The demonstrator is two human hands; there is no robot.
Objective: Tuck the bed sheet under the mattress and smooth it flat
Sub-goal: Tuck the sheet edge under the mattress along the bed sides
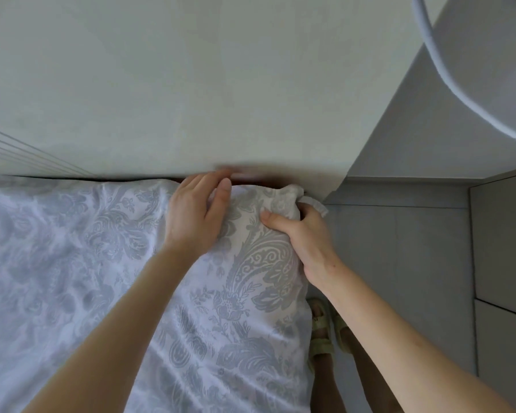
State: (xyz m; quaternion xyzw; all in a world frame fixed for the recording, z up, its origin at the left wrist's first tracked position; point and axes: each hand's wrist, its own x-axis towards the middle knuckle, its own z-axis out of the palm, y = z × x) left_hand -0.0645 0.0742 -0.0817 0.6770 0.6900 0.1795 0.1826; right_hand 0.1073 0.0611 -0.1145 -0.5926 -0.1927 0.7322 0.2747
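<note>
Under left hand (195, 213), within right hand (304, 238): bed sheet (245, 293)

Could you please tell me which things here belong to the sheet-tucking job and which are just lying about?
Job: bed sheet; left hand pressing it; right hand gripping its corner.
Not the job: sandals on the feet; white curved tube; grey cupboard.

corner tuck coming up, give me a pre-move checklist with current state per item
1. Right hand grips the bed sheet at the corner: ok.
2. Left hand rests flat on the sheet's far edge: ok.
3. Corner fabric tucked under: cannot tell, hidden.
4. Fabric tab sticks out beside the right hand: not ok.
5. Sheet smooth to the left: not ok, wrinkled.
</note>
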